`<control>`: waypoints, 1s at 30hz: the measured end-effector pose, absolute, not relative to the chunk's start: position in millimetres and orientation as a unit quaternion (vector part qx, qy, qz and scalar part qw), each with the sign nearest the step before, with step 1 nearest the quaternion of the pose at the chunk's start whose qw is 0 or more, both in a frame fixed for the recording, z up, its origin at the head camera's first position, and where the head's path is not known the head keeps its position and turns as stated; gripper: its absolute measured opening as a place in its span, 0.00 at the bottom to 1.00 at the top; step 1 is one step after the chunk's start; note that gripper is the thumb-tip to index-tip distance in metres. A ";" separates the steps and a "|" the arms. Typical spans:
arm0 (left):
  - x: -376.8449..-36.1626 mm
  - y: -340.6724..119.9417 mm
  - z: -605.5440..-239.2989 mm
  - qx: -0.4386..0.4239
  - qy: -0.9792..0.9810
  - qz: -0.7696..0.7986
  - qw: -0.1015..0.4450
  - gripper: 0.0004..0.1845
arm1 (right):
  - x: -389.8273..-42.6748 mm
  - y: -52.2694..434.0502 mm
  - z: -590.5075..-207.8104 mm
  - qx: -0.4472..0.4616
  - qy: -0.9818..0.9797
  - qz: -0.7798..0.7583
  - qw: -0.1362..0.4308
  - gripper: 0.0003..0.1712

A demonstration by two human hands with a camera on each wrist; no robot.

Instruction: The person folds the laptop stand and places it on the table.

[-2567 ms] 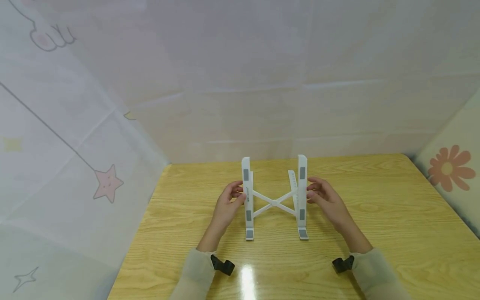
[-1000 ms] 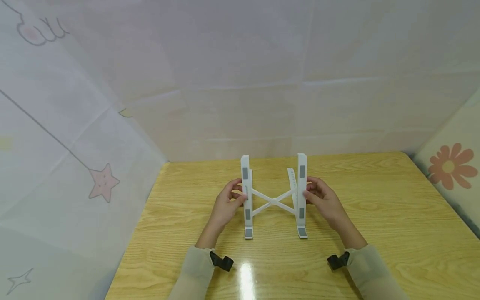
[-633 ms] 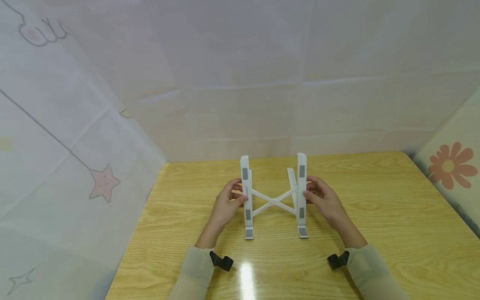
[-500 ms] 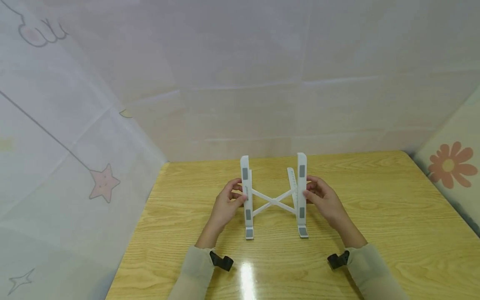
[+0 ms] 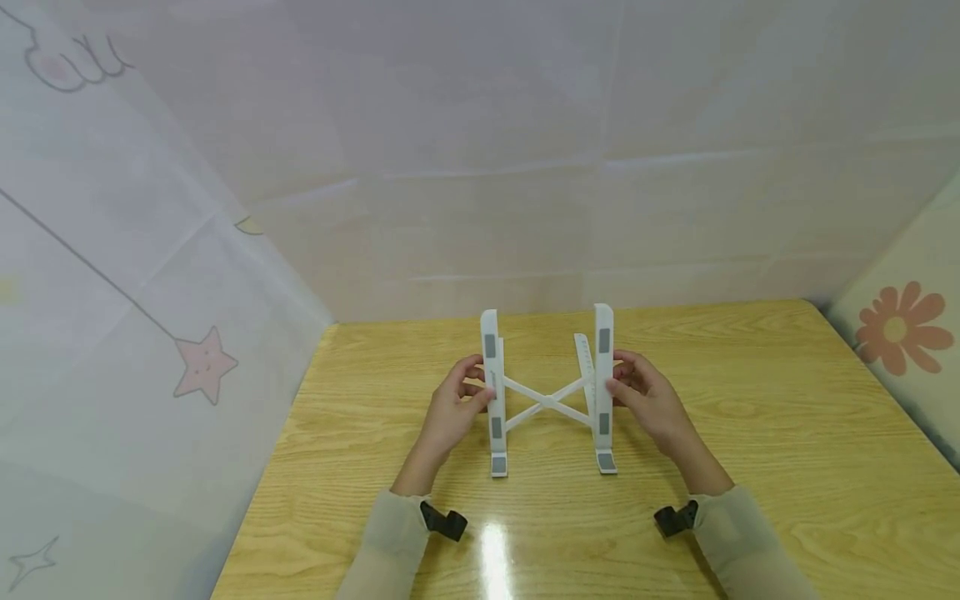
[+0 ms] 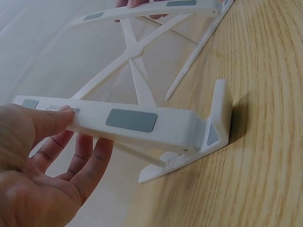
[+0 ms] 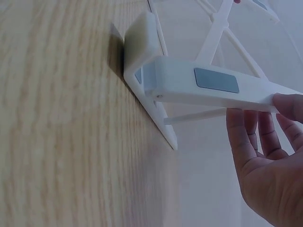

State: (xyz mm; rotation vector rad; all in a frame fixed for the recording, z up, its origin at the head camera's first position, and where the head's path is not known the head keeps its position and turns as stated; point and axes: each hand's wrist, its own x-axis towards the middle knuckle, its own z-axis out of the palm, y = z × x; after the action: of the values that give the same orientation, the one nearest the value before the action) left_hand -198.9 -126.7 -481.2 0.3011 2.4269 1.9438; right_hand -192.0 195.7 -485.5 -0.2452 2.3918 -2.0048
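Observation:
A white folding laptop stand point(image 5: 549, 402) stands unfolded on the table, its two side arms joined by an X-shaped brace. Grey pads line the tops of the arms and the front lips. My left hand point(image 5: 452, 410) pinches the left arm about midway, thumb on top and fingers below, as the left wrist view shows point(image 6: 52, 161). On the other side my right hand point(image 5: 654, 406) holds the right arm the same way, thumb on its upper face and fingertips under its outer edge. In the right wrist view a thin strut and flat base bar point(image 7: 165, 127) show beneath the arm.
The wooden table point(image 5: 750, 400) extends around the stand on every side. A pale cloth backdrop point(image 5: 480, 208) rises behind it and along both sides, with a printed star point(image 5: 206, 367) and flower point(image 5: 903, 327). Black wrist cameras sit at both cuffs.
Since the earliest frame my right hand has moved slightly left, its thumb now on the right arm. The left hand and the stand stay nearly still; the head view has shifted slightly.

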 end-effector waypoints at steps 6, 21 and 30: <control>-199.4 -126.1 -481.9 0.099 0.783 0.614 0.007 0.28 | -191.7 195.4 -484.5 -0.075 0.770 -0.634 0.004 0.27; -196.6 -119.1 -478.1 0.109 0.782 0.614 0.018 0.29 | -191.0 184.0 -488.6 -0.098 0.757 -0.645 0.020 0.28; -194.8 -108.3 -479.9 0.124 0.778 0.615 0.030 0.29 | -190.5 172.6 -486.1 -0.097 0.759 -0.644 0.019 0.28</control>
State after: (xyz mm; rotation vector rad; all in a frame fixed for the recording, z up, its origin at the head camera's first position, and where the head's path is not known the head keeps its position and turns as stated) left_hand -194.8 -108.3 -479.9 0.3810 2.3982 1.8967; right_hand -190.5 172.6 -486.1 -0.3016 2.3544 -1.9988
